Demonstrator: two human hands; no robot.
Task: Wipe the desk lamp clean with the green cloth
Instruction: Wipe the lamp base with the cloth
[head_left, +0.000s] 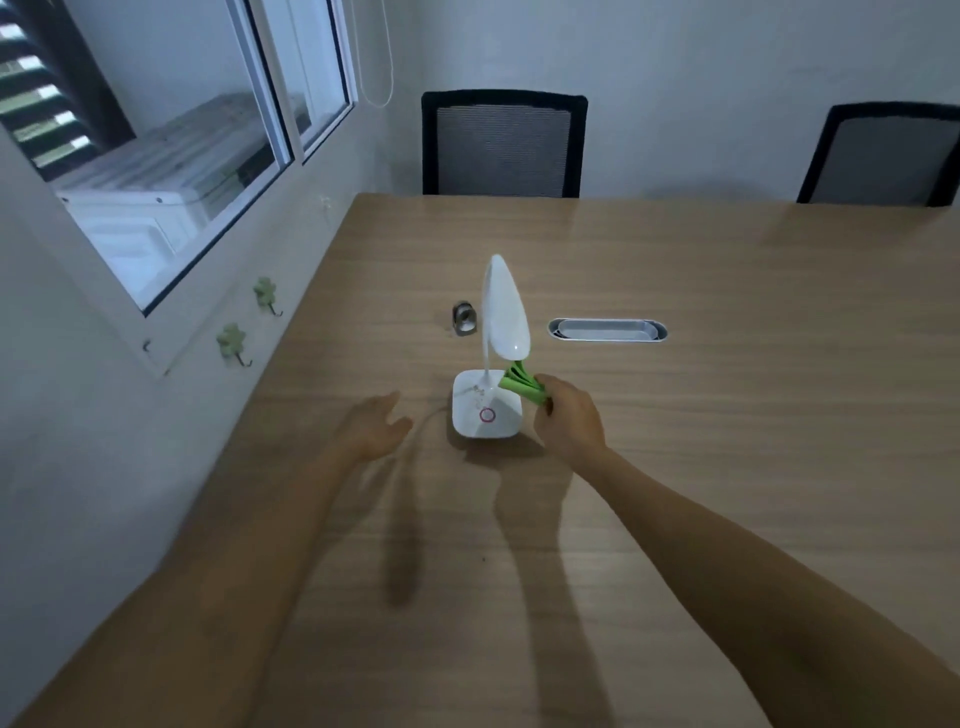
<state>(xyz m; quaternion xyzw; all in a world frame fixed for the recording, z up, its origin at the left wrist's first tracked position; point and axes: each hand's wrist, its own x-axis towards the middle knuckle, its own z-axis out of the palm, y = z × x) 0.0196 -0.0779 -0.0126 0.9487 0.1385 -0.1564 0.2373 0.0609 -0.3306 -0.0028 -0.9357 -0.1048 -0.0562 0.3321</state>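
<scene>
White desk lamp (488, 405), specks on its base; right hand (569, 418) clutches the folded green cloth (522, 387), left hand (376, 428) open, empty.

Left of lamp (493, 364): bare table (727, 467), only the left hand (375, 427) hovering there
Behind lamp: small metal clip (463, 319) and cable slot (608, 330), well apart
Right side: right hand (569, 422) with cloth (522, 387) crowds the base
Near edge: open wood

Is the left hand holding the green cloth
No, the green cloth is bunched in the right hand beside the lamp base; the left hand is open and empty.
</scene>
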